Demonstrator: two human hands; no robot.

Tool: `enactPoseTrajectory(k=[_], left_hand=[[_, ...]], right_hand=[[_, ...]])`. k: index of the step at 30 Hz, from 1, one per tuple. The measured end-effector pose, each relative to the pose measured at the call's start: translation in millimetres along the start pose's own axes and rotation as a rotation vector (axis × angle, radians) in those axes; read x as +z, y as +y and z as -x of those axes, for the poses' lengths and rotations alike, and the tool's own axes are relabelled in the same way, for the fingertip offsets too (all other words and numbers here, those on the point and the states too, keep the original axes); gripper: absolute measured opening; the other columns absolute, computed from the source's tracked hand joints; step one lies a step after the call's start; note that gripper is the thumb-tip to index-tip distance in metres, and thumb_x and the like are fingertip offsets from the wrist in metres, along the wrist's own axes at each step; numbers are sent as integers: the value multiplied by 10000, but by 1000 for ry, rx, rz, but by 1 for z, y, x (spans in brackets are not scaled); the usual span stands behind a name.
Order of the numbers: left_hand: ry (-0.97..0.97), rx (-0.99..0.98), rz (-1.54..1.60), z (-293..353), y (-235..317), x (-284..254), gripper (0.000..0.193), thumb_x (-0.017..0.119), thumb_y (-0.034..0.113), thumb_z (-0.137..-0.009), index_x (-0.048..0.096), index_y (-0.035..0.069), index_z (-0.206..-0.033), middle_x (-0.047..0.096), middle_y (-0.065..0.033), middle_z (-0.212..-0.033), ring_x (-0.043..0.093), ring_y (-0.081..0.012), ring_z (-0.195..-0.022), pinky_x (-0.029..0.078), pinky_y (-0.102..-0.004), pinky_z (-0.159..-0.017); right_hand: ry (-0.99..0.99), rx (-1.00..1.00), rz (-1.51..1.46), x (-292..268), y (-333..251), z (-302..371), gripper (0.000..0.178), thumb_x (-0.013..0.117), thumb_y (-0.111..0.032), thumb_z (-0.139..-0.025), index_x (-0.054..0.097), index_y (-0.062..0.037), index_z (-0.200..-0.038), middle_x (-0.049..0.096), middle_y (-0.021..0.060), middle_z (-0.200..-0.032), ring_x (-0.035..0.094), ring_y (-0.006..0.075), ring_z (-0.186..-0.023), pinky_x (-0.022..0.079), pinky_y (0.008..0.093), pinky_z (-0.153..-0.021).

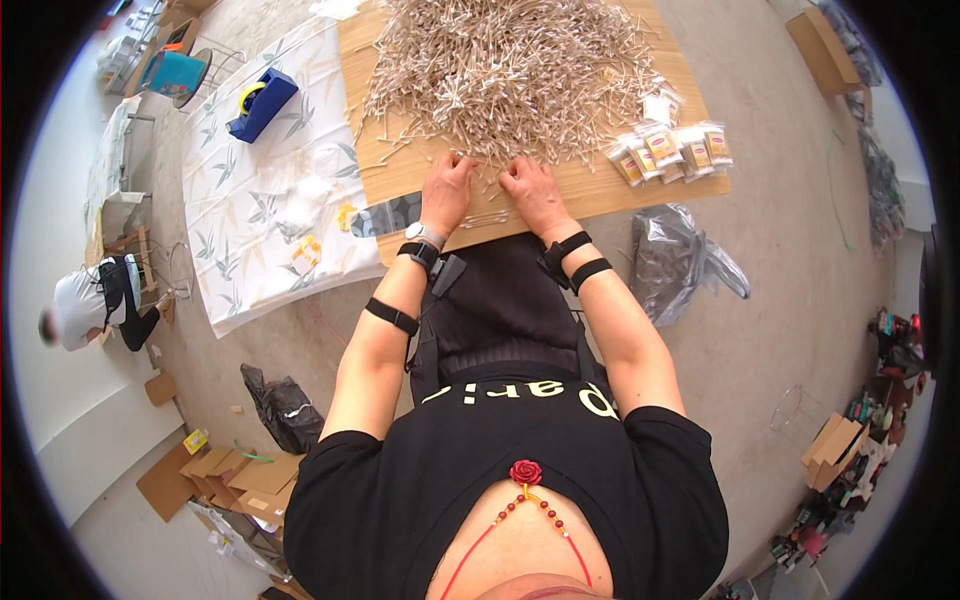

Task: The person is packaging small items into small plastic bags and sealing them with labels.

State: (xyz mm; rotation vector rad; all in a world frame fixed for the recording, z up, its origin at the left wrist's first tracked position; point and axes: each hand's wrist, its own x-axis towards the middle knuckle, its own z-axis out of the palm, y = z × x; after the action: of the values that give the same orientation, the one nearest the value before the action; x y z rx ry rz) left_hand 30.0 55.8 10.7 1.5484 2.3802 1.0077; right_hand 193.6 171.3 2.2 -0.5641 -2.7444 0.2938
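A large heap of loose cotton swabs (510, 70) covers much of the wooden board (400, 170). At its near edge, my left hand (447, 193) has its fingertips pinched on cotton swabs. My right hand (536, 195) is just to the right, its fingers bent and closed on swabs there too. A small gap with a few swabs separates the two hands. Several more swabs (485, 218) lie on the board between my wrists. To the right of my right hand, small clear packets with yellow labels (660, 147) are piled near the board's edge.
A leaf-patterned cloth (225, 230) covers the table on the left, with a blue tape dispenser (262, 105) on it. A grey plastic bag (680, 262) is at the right below the board. Another person (95, 300) is at far left. Cardboard boxes (245, 480) stand lower left.
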Motion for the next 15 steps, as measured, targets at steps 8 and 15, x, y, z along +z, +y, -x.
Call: enactPoseTrajectory(k=[8, 15], left_hand=[[-106, 2, -26, 8, -15, -6, 121, 718, 59, -846, 683, 45, -960, 635, -142, -1010, 623, -366, -1009, 513, -448, -890], [-129, -11, -67, 36, -11, -17, 98, 723, 62, -843, 656, 54, -913, 635, -145, -954, 604, -364, -973, 492, -469, -855]], right_hand=[[68, -24, -6, 1, -3, 13, 114, 599, -130, -869, 653, -104, -965, 611, 66, -1028, 604, 244, -1051, 463, 399, -889], [92, -63, 99, 6, -30, 19, 108, 601, -149, -867, 632, -136, -969, 635, 41, -961, 609, 226, -1022, 445, 380, -903]])
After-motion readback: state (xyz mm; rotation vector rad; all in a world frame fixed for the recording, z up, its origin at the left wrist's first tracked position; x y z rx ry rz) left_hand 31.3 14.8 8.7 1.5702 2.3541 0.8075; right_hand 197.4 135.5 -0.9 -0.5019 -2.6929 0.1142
